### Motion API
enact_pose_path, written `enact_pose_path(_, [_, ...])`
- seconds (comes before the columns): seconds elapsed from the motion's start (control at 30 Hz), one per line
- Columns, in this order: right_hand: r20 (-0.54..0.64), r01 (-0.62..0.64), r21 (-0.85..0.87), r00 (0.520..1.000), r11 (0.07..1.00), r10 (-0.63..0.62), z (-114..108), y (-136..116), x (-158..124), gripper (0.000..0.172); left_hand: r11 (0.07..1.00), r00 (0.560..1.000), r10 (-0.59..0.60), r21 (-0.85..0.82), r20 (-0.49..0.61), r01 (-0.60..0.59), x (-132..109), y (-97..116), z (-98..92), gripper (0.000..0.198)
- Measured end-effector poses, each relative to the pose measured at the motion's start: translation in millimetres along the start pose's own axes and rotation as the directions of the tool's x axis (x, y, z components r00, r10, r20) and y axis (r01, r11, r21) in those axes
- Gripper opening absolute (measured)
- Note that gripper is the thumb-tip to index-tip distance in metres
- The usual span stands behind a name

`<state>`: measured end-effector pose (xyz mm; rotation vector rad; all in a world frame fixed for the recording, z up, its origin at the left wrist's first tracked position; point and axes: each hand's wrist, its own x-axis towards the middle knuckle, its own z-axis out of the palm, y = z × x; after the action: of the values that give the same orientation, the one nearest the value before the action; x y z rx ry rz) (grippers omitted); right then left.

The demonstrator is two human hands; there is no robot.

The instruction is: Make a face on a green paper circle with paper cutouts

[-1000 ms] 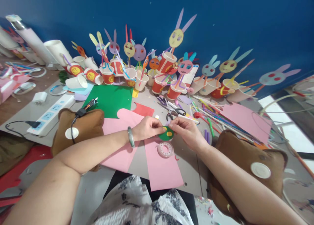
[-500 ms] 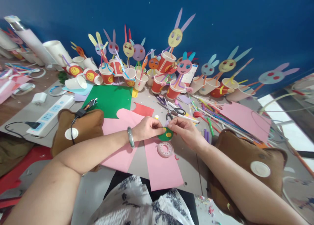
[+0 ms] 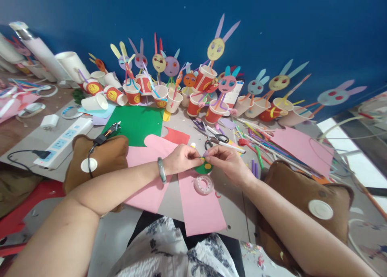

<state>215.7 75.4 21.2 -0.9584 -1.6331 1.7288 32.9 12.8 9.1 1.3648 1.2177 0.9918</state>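
A small green paper disc (image 3: 200, 169) with yellow round spots is between my hands, above the grey table. My left hand (image 3: 183, 159), with a jade-like bangle at the wrist, pinches the disc's left edge. At its upper right, my right hand (image 3: 228, 164) is closed, thumb and finger pressed together on a small purple paper piece (image 3: 206, 153). The fingertips hide most of that piece and part of the disc. Just below lies a clear tape roll (image 3: 198, 187) on a strip of pink paper (image 3: 202, 212).
Paper cups with rabbit-face figures (image 3: 215, 49) line the blue wall. Scissors (image 3: 222, 138) and coloured sticks (image 3: 260, 128) lie beyond my right hand. Brown cushions (image 3: 116, 148) flank both forearms, beside a white power strip (image 3: 65, 140) at left. Green paper (image 3: 137, 124) lies behind.
My right fingertips have shifted slightly left and down over the disc's upper edge, with the purple paper piece. The left hand keeps its pinch on the disc.
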Motion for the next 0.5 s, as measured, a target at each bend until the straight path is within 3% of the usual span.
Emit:
enact_pose_path(0.27, [-0.039,0.000,-0.003,0.999,1.000,0.000,-0.5,2.6,0.5,0.035,1.000,1.000,0.006,-0.015,0.003,-0.006,0.8,0.2,0.9,0.036])
enact_pose_path(0.5, [-0.009,0.010,0.045,1.000,0.999,-0.010,-1.4,1.9,-0.2,0.055,1.000,1.000,0.008,-0.028,0.006,-0.008,0.9,0.1,1.1,0.036])
